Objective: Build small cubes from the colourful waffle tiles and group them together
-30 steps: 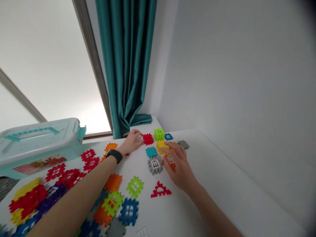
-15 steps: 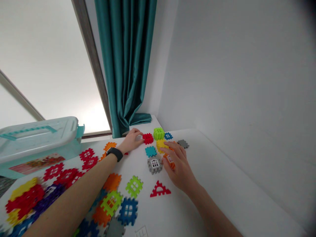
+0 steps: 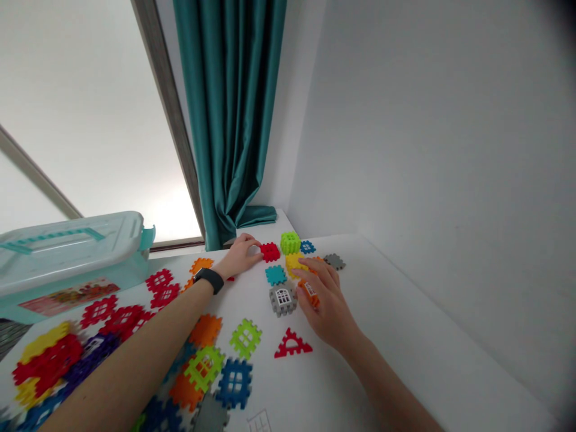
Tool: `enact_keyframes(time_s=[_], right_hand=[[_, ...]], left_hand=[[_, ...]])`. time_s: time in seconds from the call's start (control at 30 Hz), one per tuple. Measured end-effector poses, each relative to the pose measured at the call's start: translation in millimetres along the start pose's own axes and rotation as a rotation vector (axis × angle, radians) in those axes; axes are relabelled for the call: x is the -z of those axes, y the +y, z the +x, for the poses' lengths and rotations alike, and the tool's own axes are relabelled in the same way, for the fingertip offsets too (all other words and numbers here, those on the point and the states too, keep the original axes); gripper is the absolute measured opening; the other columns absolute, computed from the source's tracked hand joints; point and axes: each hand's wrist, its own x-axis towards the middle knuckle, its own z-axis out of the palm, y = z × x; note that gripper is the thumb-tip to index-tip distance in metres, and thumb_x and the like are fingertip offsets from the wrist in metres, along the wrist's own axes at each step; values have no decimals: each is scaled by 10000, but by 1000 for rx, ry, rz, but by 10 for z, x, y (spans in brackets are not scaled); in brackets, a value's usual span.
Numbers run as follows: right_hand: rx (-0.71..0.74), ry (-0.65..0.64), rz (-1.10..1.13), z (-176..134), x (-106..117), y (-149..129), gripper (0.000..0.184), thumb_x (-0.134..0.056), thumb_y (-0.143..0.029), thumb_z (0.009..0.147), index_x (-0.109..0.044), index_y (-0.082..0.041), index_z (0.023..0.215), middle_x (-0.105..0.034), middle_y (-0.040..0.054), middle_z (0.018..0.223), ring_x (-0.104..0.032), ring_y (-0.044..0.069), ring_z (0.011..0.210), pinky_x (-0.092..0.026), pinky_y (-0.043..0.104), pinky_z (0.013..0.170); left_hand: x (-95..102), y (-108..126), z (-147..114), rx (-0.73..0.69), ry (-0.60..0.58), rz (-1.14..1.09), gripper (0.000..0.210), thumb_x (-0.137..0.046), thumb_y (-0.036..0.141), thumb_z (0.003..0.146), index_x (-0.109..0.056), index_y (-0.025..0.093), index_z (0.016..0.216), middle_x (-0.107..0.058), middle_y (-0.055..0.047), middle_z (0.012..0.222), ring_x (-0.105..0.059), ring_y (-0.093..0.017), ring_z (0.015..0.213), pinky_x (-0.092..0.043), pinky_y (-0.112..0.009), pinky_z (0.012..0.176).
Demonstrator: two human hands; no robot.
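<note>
My left hand (image 3: 240,255), with a dark watch on its wrist, reaches to the back of the table. Its thumb and forefinger are at the left edge of a red toothed block (image 3: 270,252), closed on it. My right hand (image 3: 321,294) lies with spread fingers over a yellow block (image 3: 294,263) and an orange block (image 3: 309,294), hiding part of both. Its fingertips reach the yellow block. Close by are a green block (image 3: 290,242), a turquoise piece (image 3: 275,275) and a grey block with a white window (image 3: 283,299).
A lidded turquoise box (image 3: 72,258) stands at the left. Many loose pieces lie around my left forearm, among them a blue window piece (image 3: 234,384). A red triangle (image 3: 292,344) is in front, a grey piece (image 3: 334,261) at the right. A teal curtain (image 3: 231,120) hangs behind.
Both hands and the blocks keep their places. Only a very slight shift of the whole view can be seen.
</note>
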Motion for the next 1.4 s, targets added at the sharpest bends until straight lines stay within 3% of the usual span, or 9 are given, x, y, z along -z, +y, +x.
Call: enact_keyframes(time_s=[0.93, 1.17, 1.4], right_hand=[[11, -12, -1, -12, -9, -6, 324, -520, -144, 928, -576, -222, 1238, -584, 129, 1314, -516, 282, 1252, -409, 527, 1082], [52, -15, -22, -11, -64, -54, 316, -528, -142, 931, -577, -223, 1233, -594, 127, 1306, -527, 281, 1235, -415, 516, 1074], [181, -31, -92, 3, -147, -204, 307, -544, -147, 930, -592, -232, 1221, -618, 119, 1271, -551, 282, 1194, -452, 507, 1025]], left_hand=[[-1, 15, -22, -4, -7, 11, 295, -673, 372, 855, -698, 172, 1070, -575, -98, 1093, -593, -265, 1086, -461, -453, 1071], [173, 147, -157, -55, -14, 13, 284, -645, 373, 884, -686, 178, 1087, -576, -106, 1117, -574, -270, 1115, -453, -473, 1075], [500, 363, -526, -130, -47, 27, 230, -647, 322, 889, -678, 219, 1092, -592, -83, 1154, -579, -248, 1139, -458, -424, 1071]])
